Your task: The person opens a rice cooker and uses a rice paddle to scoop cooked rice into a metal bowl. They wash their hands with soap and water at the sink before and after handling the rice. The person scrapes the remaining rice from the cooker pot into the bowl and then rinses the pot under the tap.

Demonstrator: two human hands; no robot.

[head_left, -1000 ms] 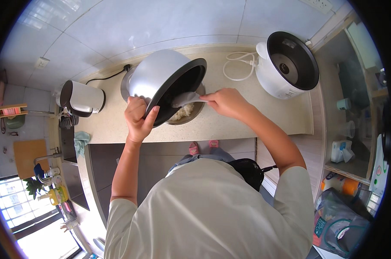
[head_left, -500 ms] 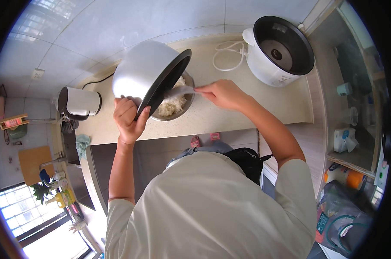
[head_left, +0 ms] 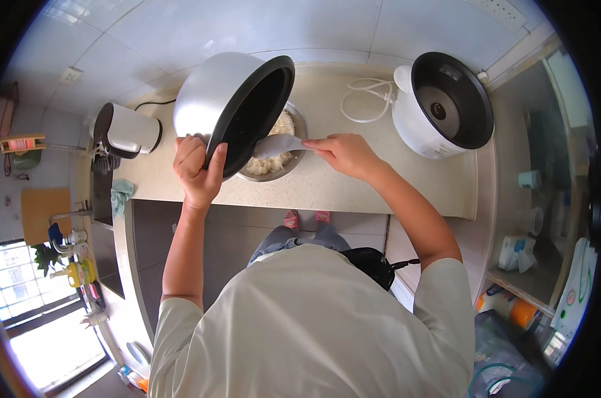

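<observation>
My left hand (head_left: pixel 200 169) grips the rim of a rice cooker inner pot (head_left: pixel 214 93), silver outside and dark inside. The pot is tilted on its side, its mouth facing right over a metal bowl (head_left: pixel 301 123). White cooked rice (head_left: pixel 274 164) lies in the bowl, partly hidden behind the pot's rim. My right hand (head_left: pixel 347 154) holds a pale rice paddle (head_left: pixel 278 145) by its handle. The paddle's blade is at the pot's lower rim, above the rice.
A white rice cooker body (head_left: pixel 423 123) stands open at the counter's right, its white cord (head_left: pixel 367 101) coiled beside it. A white and black appliance (head_left: pixel 128 129) is at the left, near a green cloth (head_left: pixel 121 194). A glass-fronted cabinet (head_left: pixel 546 172) borders the right side.
The pot's mouth has turned more toward me, showing more of its dark inside. The paddle has shifted slightly down along the rim. The whole view has shifted a little.
</observation>
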